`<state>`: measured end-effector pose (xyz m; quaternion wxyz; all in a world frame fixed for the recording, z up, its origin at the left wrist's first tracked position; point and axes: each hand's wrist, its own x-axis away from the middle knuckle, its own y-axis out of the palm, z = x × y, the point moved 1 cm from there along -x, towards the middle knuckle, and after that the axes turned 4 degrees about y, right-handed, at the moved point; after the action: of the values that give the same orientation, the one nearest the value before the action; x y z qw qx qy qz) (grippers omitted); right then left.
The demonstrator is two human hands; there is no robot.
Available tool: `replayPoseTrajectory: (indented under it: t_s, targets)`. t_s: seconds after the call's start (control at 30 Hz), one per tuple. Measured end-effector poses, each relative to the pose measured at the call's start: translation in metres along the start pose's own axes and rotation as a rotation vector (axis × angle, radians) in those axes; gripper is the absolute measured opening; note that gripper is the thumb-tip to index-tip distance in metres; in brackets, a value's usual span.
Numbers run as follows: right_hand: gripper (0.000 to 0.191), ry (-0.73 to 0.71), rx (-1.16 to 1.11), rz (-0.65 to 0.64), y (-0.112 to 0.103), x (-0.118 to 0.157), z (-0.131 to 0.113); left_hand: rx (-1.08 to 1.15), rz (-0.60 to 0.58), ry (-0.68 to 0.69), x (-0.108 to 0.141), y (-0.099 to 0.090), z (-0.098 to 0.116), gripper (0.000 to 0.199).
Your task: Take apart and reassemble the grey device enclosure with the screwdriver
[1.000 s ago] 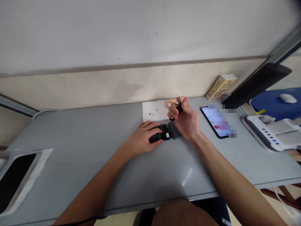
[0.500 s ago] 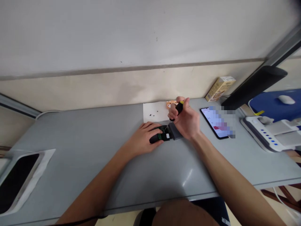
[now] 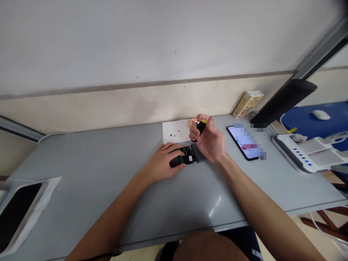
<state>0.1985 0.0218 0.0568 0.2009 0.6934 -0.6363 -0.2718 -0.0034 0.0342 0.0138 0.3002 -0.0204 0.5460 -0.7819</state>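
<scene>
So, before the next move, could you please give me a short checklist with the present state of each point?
1. Left hand gripping the black device: ok.
2. Right hand around the screwdriver: ok.
3. Screwdriver properly seated: cannot tell, too small to see.
4. Small dark pieces resting on the white sheet: ok.
5. Phone clear of both hands: ok.

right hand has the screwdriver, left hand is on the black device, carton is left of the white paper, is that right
Not quite: the head view shows the carton to the right of the white paper. The right hand has the screwdriver and the left hand is on the black device.
</scene>
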Motion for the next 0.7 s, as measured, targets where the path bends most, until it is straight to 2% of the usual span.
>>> replayPoseTrajectory:
  t_s: [0.17, 0.33, 0.43, 0.7]
  targets:
    - [0.027, -0.033, 0.034, 0.015, -0.0015, -0.0008, 0.0006, 0.003, 0.003, 0.005, -0.0005, -0.0012, 0.0006, 0.022]
    - [0.033, 0.021, 0.062, -0.025, -0.0026, -0.0038, -0.0002, 0.0, -0.004, -0.011, 0.0002, -0.0004, -0.0001, 0.024]
    - [0.034, -0.004, 0.039, 0.02, -0.0011, -0.0021, 0.001, -0.001, -0.006, -0.014, 0.0002, -0.0005, 0.0005, 0.023]
    - [0.024, -0.049, 0.048, -0.008, 0.0014, -0.0002, 0.0018, 0.011, 0.005, -0.007, 0.0002, -0.0003, 0.0005, 0.022]
